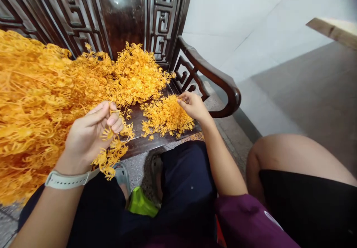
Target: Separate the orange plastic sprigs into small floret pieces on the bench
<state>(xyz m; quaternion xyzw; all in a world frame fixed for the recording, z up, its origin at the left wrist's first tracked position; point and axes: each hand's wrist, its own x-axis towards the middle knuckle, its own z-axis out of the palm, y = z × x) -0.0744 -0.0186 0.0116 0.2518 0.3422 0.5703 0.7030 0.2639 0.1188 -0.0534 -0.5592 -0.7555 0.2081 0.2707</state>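
Observation:
My left hand [93, 132], with a pale watch strap at its wrist, pinches a sprig of yellow-orange plastic flowers [111, 155] between thumb and fingers. The sprig hangs down below the palm over the front of a dark wooden bench [136, 123]. My right hand [193, 105] is at the right edge of a small heap of loose yellow flower pieces [166, 116]. Its thumb and fingers are bent together, and what they hold, if anything, is too small to name. Behind and left of my hands lies a large mass of the same yellow plastic flowers [50, 92].
The bench has a carved back [122, 21] and a curved armrest [217, 77] to the right of my right hand. A bright green object [142, 203] is between my feet. Another person's bare leg [292, 155] is close on the right. A wooden edge [331, 32] juts in at upper right.

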